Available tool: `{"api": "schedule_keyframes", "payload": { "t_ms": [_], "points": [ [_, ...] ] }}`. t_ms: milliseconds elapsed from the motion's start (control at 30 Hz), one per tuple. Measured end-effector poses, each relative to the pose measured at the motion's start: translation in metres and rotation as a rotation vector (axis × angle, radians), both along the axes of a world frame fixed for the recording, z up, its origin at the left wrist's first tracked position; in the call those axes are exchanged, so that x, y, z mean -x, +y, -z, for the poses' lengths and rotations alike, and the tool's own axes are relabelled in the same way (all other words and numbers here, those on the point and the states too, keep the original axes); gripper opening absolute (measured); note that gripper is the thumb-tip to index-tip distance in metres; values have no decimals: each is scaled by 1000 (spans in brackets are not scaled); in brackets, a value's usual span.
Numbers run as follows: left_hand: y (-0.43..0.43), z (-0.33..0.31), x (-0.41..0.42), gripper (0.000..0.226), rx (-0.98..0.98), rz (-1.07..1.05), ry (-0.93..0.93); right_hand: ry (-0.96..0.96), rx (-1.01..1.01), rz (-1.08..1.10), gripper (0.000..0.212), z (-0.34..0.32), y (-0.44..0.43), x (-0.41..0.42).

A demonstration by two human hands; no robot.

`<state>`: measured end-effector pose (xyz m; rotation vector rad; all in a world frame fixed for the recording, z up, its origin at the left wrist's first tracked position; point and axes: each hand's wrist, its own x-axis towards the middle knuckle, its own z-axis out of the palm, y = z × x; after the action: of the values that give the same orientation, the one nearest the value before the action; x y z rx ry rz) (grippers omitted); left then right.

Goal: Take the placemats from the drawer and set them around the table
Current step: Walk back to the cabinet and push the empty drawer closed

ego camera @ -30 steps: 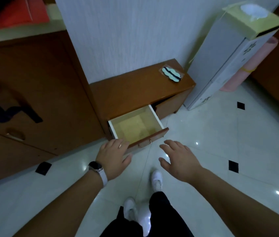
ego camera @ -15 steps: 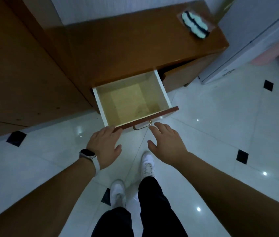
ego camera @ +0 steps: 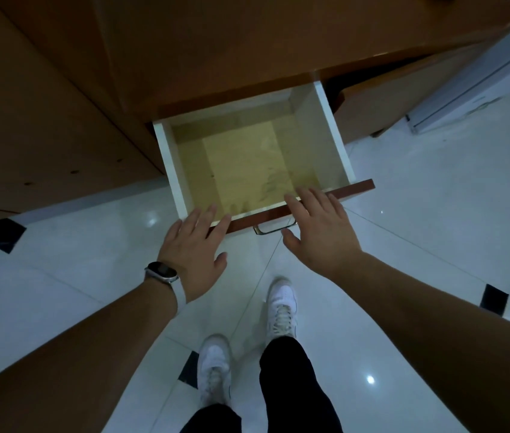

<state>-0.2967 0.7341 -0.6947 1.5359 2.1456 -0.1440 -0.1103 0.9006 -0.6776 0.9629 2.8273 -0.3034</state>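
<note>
An open drawer (ego camera: 338, 145) with white side walls and a brown front sticks out of a low wooden cabinet (ego camera: 247, 48). A pale yellowish sheet (ego camera: 247, 164) with a faint printed pattern lies flat on its bottom; I cannot tell whether it is a placemat or a liner. My left hand (ego camera: 194, 254), with a watch on the wrist, reaches over the drawer's front left corner with fingers straight. My right hand (ego camera: 319, 232) hovers over the front edge above the metal handle (ego camera: 274, 229), fingers spread. Neither hand holds anything.
A tall wooden cupboard (ego camera: 38, 126) stands to the left of the cabinet. A grey-white box (ego camera: 481, 85) stands at the right edge. The floor (ego camera: 434, 220) is glossy white tile with small black insets. My feet in white shoes (ego camera: 216, 370) stand just before the drawer.
The view has come closer and tilted down over the drawer. Both hands have moved forward from the floor side to the drawer's front edge.
</note>
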Motion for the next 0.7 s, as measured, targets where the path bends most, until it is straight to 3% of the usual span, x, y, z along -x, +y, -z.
{"api": "schedule_keyframes", "payload": {
  "t_ms": [300, 700],
  "points": [
    [8, 26, 10, 53, -127, -9, 83, -24, -38, -57, 60, 43, 18, 7],
    [23, 23, 31, 58, -216, 11, 148, 53, -124, -114, 62, 54, 43, 23]
  ]
}}
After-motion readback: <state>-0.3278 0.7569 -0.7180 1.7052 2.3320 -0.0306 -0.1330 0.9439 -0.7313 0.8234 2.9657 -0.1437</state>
